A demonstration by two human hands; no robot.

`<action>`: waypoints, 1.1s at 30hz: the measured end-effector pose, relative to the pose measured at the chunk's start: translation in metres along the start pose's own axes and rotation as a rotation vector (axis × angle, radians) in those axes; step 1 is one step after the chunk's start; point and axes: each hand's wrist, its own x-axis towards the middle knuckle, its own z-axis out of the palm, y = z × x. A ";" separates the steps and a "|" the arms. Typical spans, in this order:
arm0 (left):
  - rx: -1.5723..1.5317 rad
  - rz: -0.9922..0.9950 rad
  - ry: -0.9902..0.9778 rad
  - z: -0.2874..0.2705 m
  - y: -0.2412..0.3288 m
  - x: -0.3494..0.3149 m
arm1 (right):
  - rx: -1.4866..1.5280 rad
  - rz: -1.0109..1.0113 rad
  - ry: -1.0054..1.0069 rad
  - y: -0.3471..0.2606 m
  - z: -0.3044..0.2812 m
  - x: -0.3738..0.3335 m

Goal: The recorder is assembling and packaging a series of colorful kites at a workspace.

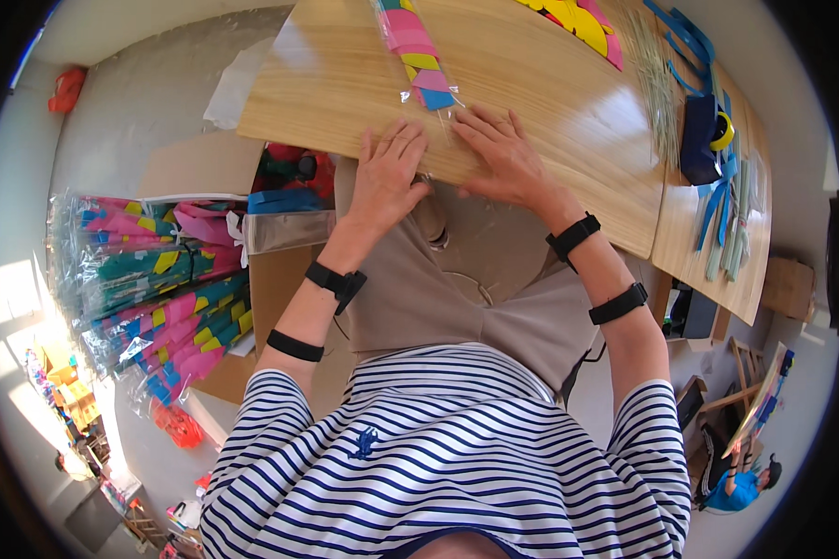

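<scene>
My left hand [391,177] rests on the near edge of the wooden table, its fingers stretched out and holding nothing. Beside it on the right, my right hand [503,158] lies spread on the same edge, also holding nothing visible. Just beyond the fingertips is a long narrow bundle of folded pink, yellow, teal and blue material [414,42] in a clear plastic sleeve. The sleeve's crinkled near end reaches toward my right fingertips; whether they touch the film I cannot tell.
Packed colourful bundles [168,289] lie at my left near an open cardboard box [200,168]. On the table [550,102] are a yellow-red-pink printed piece [578,28], thin sticks [654,93], blue strips [690,42] and a tape dispenser [699,140]. A person in blue [736,489] is at lower right.
</scene>
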 end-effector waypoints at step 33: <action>-0.353 -0.174 0.214 0.023 -0.005 0.008 | 0.140 0.184 0.234 -0.012 0.023 0.010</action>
